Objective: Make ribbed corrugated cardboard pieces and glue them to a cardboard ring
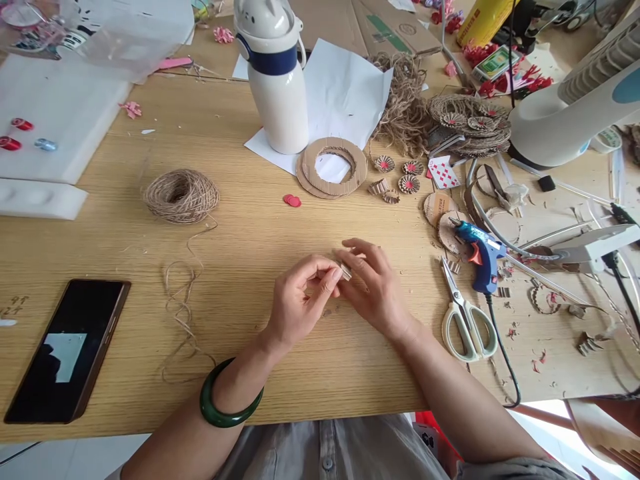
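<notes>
The left hand [303, 300] and right hand [373, 290] meet above a light wood-grain surface [240, 380]. The left hand's grip is nearly closed, its thumb and curled fingers pinching a small pale strip of corrugated cardboard [345, 271]. The right hand's grip curves loosely around the strip's far side; whether it has hold cannot be told. A glossy dark green bangle [227, 397] circles the left wrist. Nearest the right hand lie white-handled steel scissors [467, 327] and a blue hot-glue gun [480, 257], well to its side. Left of the hands sit a round ball of brown jute twine [181, 196] and a black smartphone [67, 350].
</notes>
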`<state>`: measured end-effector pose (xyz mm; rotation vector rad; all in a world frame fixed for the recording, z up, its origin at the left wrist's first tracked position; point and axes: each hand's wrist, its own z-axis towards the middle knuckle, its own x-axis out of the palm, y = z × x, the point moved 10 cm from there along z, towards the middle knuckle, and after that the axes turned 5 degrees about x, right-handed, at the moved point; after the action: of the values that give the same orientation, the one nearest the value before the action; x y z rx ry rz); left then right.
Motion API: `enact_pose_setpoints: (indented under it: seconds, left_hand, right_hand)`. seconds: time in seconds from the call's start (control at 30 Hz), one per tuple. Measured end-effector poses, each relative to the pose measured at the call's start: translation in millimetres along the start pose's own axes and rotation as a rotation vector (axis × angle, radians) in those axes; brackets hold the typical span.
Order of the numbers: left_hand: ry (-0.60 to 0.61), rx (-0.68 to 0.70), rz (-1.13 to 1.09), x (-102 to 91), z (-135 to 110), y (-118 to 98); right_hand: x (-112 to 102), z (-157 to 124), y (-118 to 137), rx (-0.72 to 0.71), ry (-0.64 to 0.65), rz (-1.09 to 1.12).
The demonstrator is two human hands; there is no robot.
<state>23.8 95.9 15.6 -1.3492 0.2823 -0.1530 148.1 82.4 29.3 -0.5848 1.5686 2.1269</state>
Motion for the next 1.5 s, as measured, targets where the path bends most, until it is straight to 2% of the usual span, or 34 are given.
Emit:
enact_pose_setpoints:
  seconds: [0.07,0.2,0.27,0.47,0.53,0.6,0.87,1.17,1.37,1.43,1.5]
  left_hand:
    - [0.004,0.030,-0.012,1.3,-1,-4]
    - [-0.172,-0.009,0.018,-17.7,0,0]
    - [-0.191,-0.051,0.016,-20.6,1,5]
    - [0.043,-0.272,-0.170,9.7,-3,28]
    - [0.043,-0.315,-0.170,10.4,-6,33]
    - [-0.007,-0.334,-0.152,4.3,-7,37]
    - [-0.186,-0.243,-0.163,-16.3,-2,33]
    - [-0.262,-0.192,-0.167,-23.1,-2,27]
    - [-0.162,-0.236,-0.019,-17.9,-3,33]
    - [-0.154,-0.208,0.001,-18.1,-2,30]
    - [-0.156,-0.179,0.005,-18.8,-1,26]
  right_hand:
    - [-1,-1,-6,0.068,-0.025,0.141]
    - [2,-6,-39,0.441,-0.056,0.614]
    - [7,-9,-48,0.572,-0.055,0.781]
    - [12,-11,-54,0.679,-0.062,0.942]
    - [16,-12,-57,0.729,-0.051,1.003]
    - [20,-13,-61,0.768,-0.050,1.069]
    - [14,-11,-66,0.766,-0.163,1.145]
    - [8,-13,-71,0.776,-0.229,1.119]
    - [10,-11,-63,0.748,-0.140,1.084]
    - [14,-11,-58,0.754,-0.063,1.052]
    - [22,-11,-52,0.753,0.067,0.987]
